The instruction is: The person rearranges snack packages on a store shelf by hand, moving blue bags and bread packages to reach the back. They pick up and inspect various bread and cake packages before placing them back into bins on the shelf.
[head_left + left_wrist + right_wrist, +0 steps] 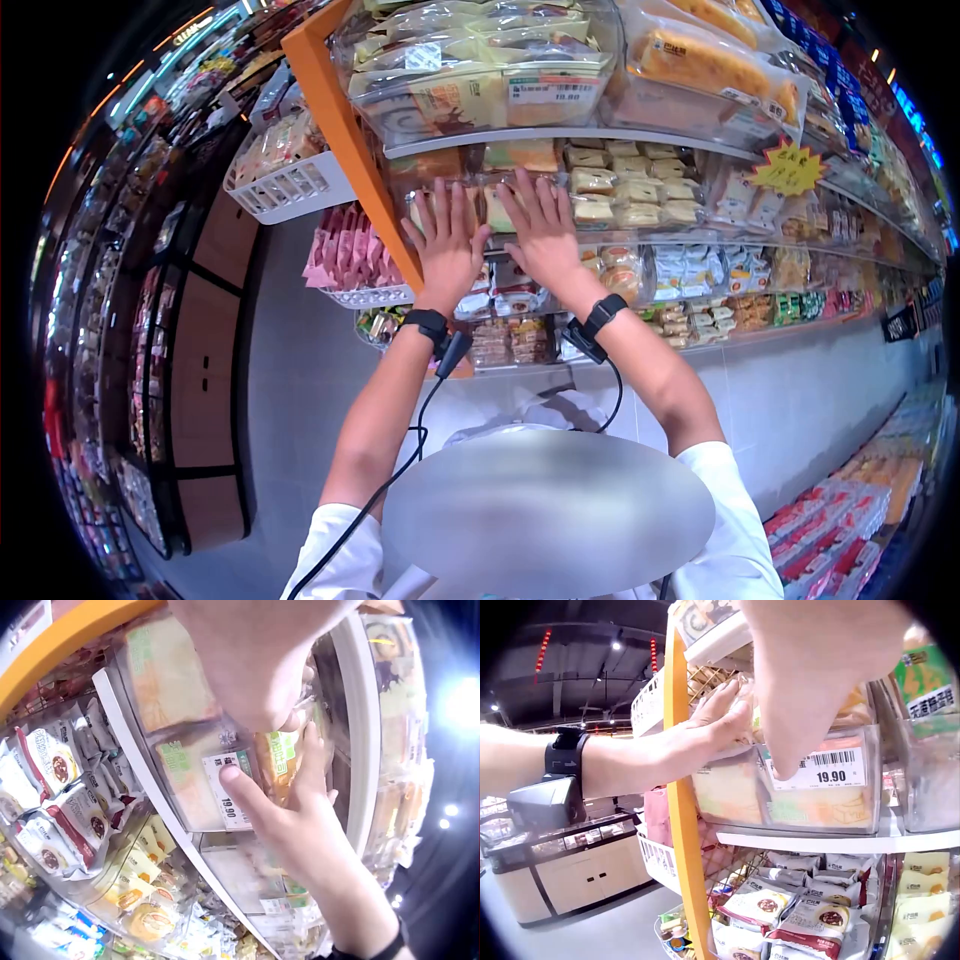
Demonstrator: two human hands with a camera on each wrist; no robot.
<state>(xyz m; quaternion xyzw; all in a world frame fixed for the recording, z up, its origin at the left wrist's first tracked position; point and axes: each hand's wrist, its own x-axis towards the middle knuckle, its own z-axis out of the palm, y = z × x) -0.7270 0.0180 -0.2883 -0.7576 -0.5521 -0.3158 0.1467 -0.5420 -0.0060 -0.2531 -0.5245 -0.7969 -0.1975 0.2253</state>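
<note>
Side by side, the left hand (447, 245) and right hand (542, 235) reach over the shelf with fingers extended onto wrapped bread. In the left wrist view, the right hand (300, 817) lies across a clear bin, its thumb by the price label (231, 796) and its fingers at a wrapped bread pack (283, 761). The right wrist view shows the left hand (705, 735) touching a wrapped pack at the bin's left part, beside the nearer right hand (810, 682). Bread packs (731, 787) stand behind the bin's clear front. Hidden fingertips leave exact contact unclear.
An orange post (350, 140) stands left of the hands. A shelf with bagged bread (485, 90) is above; lower shelves hold packaged snacks (690, 270). White baskets (290, 185) hang left of the post. A black cable (385, 485) runs along the left arm.
</note>
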